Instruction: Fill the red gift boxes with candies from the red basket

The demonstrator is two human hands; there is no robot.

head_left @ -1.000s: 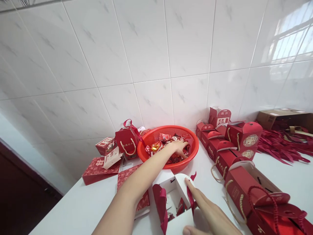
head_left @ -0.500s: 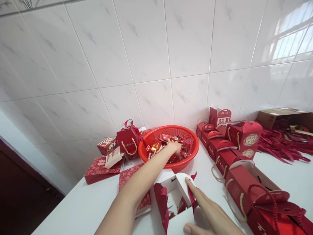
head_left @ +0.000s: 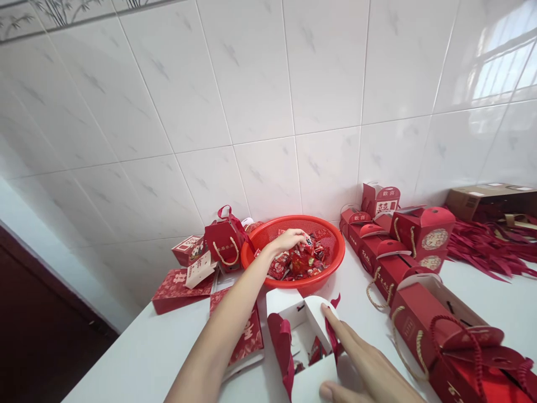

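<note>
My left hand (head_left: 290, 239) is over the red plastic colander (head_left: 339, 254), its fingers closed on a small red-and-white wrapped candy (head_left: 308, 242). Below it the colander holds a heap of wrapped candies (head_left: 300, 263), mostly red. My right hand (head_left: 363, 358) grips the right side of an open gift box (head_left: 314, 386), with the thumb at the front and a finger on the raised flap. The box is white inside and has dark red ribbon (head_left: 289, 358) along its sides. A few red-wrapped pieces (head_left: 316, 350) lie in it.
A row of red gift boxes (head_left: 386, 271) with rope handles stands on the right. Behind them, dark red ribbons (head_left: 478, 243) spill from a cardboard box (head_left: 482, 198). Red packages (head_left: 180, 291) and a red bag (head_left: 222, 240) sit left of the colander, against the tiled wall.
My left hand has risen out of the candy heap with a wrapped candy in its fingers. My right hand stays on the gift box. The view has shifted slightly.
</note>
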